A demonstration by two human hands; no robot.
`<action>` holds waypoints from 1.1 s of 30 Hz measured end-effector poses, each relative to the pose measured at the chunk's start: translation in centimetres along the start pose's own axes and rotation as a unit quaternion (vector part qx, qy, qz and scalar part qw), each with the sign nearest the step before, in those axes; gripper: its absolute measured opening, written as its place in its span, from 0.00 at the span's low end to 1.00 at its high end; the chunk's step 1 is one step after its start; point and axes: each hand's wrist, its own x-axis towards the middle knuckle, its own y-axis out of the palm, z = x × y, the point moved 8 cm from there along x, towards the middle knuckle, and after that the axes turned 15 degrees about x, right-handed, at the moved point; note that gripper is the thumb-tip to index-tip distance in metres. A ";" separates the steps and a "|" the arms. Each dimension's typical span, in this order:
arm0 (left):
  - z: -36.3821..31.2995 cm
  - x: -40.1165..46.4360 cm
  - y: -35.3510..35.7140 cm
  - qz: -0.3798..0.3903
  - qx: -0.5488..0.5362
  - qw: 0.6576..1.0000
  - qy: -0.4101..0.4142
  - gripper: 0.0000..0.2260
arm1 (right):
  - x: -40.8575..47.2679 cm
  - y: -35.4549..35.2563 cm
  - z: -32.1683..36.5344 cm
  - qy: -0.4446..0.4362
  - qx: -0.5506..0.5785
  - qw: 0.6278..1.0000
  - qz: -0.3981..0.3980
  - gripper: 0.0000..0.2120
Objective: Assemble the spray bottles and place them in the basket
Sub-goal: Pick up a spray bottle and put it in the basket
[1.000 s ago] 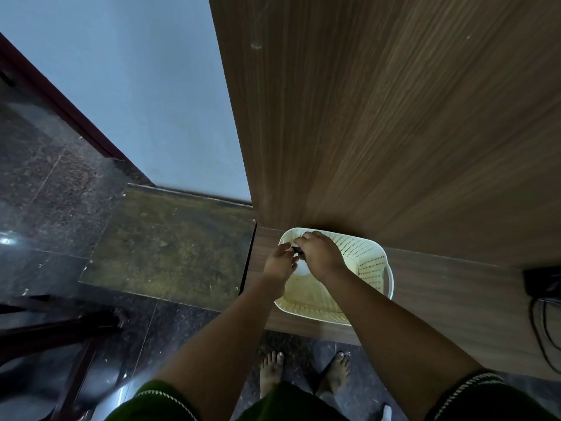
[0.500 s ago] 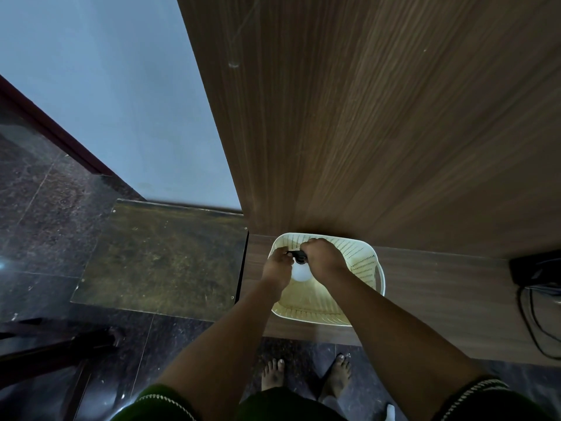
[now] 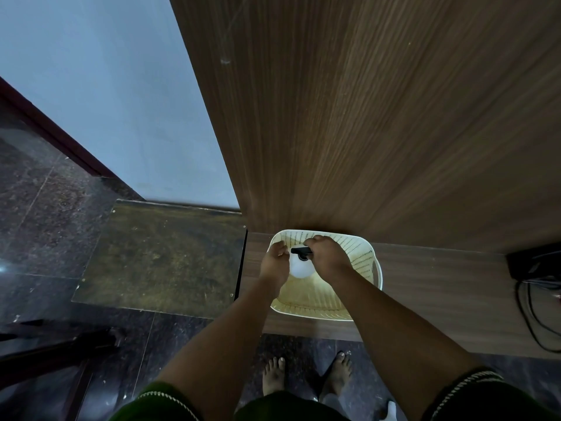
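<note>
A tall wooden panel (image 3: 379, 117) fills the upper right of the frame, its left edge running down from top centre to the back of a wooden shelf (image 3: 440, 299) in the lower right. A pale blue wall (image 3: 106, 101) takes the upper left, and dark speckled floor tiles (image 3: 36, 208) spread down the left side, with a dull greenish floor plate (image 3: 161, 256) lying just left of the shelf's left edge. The shelf's front edge crosses the lower middle of the frame, and two bare feet (image 3: 306, 375) stand on the floor below it.

A cream perforated basket (image 3: 361, 262) sits on the shelf at centre, its back rim close against the foot of the panel and its left rim near the shelf's left edge. To its right the shelf top runs open as far as black cables (image 3: 534, 311) at the right edge of the frame.

Both forearms reach up from the bottom of the frame over the basket. The left hand (image 3: 274, 262) curls round the side of a white bottle (image 3: 300, 267) held above the basket's left part. The right hand (image 3: 329, 255) has its fingers closed on the black spray head (image 3: 300, 251) at the top of the bottle. Whether the head is fully seated cannot be told.
</note>
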 end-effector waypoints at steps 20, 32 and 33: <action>-2.0 -5.2 -2.0 -0.095 0.240 0.955 0.144 0.21 | -4.7 -2.4 0.4 -0.028 0.028 0.994 -0.104 0.22; 4.7 -14.9 -8.7 -0.287 0.269 0.914 0.096 0.25 | -9.8 0.5 6.6 -0.185 -0.075 0.970 -0.135 0.20; 6.5 -16.0 -9.2 -0.297 0.261 0.915 0.076 0.26 | -10.4 1.2 7.3 -0.204 -0.079 0.968 -0.126 0.20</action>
